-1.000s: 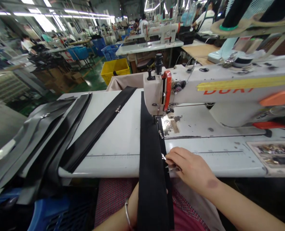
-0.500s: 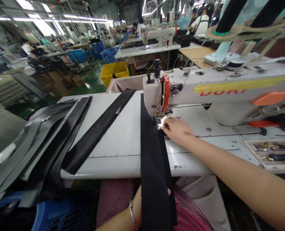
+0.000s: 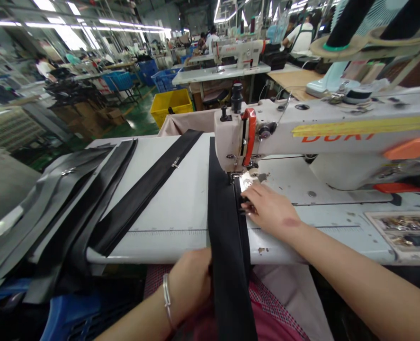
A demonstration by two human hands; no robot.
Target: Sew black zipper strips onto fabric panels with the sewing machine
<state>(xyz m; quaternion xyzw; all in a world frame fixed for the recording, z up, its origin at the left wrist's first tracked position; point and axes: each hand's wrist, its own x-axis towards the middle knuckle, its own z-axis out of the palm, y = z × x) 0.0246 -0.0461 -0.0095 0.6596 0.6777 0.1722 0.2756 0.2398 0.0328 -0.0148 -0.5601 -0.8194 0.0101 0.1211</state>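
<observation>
A long black fabric strip with a seam along it runs from under the sewing machine's needle area down over the table edge to my lap. My left hand grips the strip's left edge just below the table edge, its fingertips hidden beneath the cloth. My right hand is at the strip's right edge, just in front of the presser foot. Its fingers are curled around something small and dark with a metallic glint, too blurred to name. Another black strip with a zipper pull lies slantwise on the table.
Several black and grey strips hang over the table's left side above a blue basket. A parts tray lies at right. Behind stand a yellow bin and another sewing machine; people work farther back.
My left hand has come up from beneath the strip to its left edge. My right hand has drawn back slightly from the presser foot, toward me. The view has shifted slightly.
</observation>
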